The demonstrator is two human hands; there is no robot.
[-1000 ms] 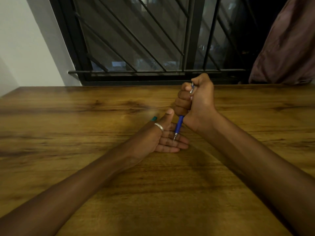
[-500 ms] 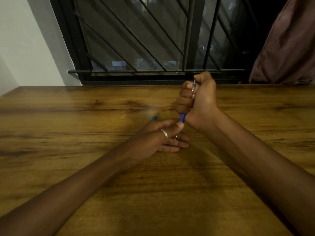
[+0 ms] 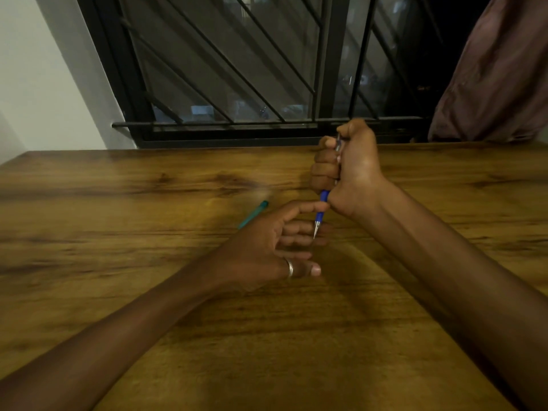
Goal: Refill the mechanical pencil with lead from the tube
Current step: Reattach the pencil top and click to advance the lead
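Right hand grips the pencil; left hand spreads loosely beneath it.

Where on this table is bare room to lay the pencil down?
The table is bare left of the teal tube, and near, between the forearms. Crowded at the centre: the right hand grips the pencil, tip over the left hand.

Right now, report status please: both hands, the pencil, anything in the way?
Right hand fisted round blue mechanical pencil, tip down. Left hand open beside the tip. Teal lead tube on table, partly behind left hand.
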